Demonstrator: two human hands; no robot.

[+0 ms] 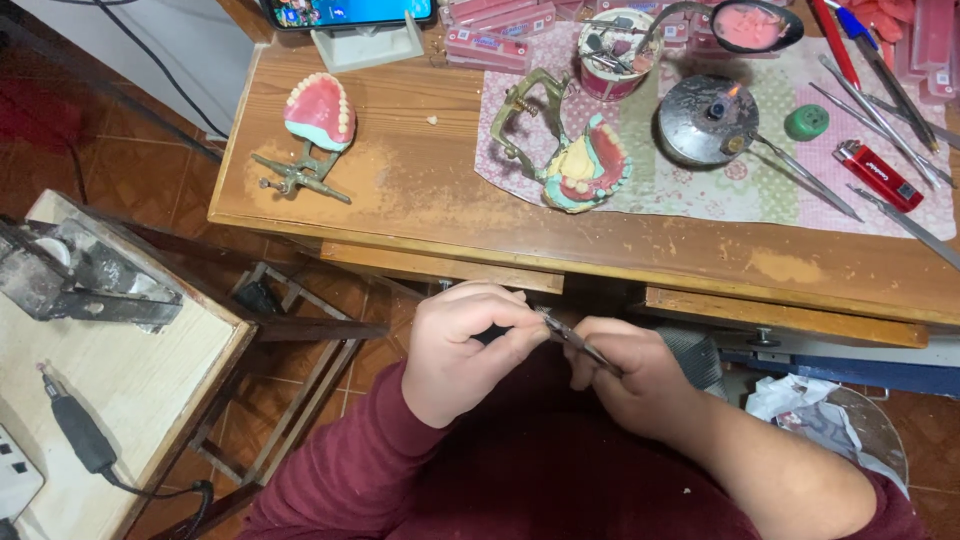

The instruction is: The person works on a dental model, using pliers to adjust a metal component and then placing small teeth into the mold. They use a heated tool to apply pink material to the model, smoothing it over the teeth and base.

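While both hands work low in front of the wooden desk [420, 200], the left hand [462, 350] pinches something too small to make out between thumb and fingertips. The right hand [630, 378] is clenched around a thin metal tool [578, 343], its tip meeting the left fingers just below the desk edge. Up on the desk, 2 denture models stand well apart: one on a metal articulator [318, 125], another on the patterned cloth [585, 160] near a small lit burner [705, 118] and a red lighter [878, 175].
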